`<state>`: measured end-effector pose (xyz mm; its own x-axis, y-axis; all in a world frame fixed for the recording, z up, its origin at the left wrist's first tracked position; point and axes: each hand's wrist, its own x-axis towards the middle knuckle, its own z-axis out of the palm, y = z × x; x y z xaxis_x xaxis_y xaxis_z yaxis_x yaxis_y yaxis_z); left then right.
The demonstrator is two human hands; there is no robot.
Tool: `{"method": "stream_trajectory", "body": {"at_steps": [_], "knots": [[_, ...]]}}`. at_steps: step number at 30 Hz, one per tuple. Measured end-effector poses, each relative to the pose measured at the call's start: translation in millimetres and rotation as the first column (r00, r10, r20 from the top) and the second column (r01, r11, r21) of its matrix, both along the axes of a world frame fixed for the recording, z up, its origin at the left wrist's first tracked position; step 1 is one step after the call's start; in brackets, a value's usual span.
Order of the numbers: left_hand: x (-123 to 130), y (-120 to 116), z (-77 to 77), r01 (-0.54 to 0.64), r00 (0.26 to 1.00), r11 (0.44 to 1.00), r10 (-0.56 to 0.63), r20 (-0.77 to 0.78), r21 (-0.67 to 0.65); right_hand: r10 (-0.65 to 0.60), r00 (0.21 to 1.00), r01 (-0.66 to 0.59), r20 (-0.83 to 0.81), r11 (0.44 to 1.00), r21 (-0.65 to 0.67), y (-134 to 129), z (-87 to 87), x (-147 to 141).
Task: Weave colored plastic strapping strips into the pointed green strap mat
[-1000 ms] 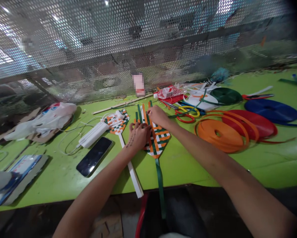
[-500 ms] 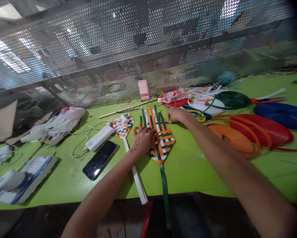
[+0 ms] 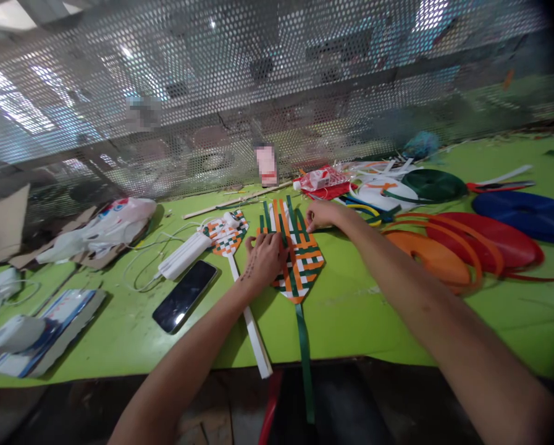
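Observation:
A partly woven piece of orange, white and green flat strips [image 3: 299, 275] lies on the table, with loose strip ends pointing away from me and a long green strip hanging from its near tip. My left hand [image 3: 266, 256] rests on its left side, fingers apart and slightly bent over the weave. At the upper right edge, my right hand [image 3: 322, 216] pinches the end of a green crosswise strip; its fingertips partly hide that end. A smaller woven fan [image 3: 227, 233] with a white handle lies to the left of my left hand.
On the left are a phone [image 3: 184, 296], a white power bank [image 3: 184, 256] with cables, a plastic bag [image 3: 126, 222] and a box [image 3: 68, 327]. Strip coils, orange [image 3: 425, 262], red [image 3: 512, 244], blue [image 3: 529, 210] and green [image 3: 436, 185], lie right. A perforated metal screen [image 3: 202, 99] stands behind.
My right hand has moved slightly left, closer to the edge of the weave, still pinching the green strip. My left hand stays on the woven piece. The view has shifted a little.

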<state>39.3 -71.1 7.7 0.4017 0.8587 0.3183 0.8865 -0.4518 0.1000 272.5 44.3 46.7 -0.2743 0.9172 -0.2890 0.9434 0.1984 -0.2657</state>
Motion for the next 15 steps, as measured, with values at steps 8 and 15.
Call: {"method": "stream_trajectory", "body": {"at_steps": [8,15], "knots": [[-15.0,6.0,11.9,-0.142,0.989,0.987,0.139,0.038,0.071,-0.002,0.981,0.066,-0.194,0.943,0.327,-8.8,14.1,-10.8],[-14.5,2.5,10.4,-0.044,0.994,0.999,0.046,-0.101,0.021,0.225,0.901,-0.069,-0.371,0.918,0.391,-30.9,-2.1,-70.6]]}}
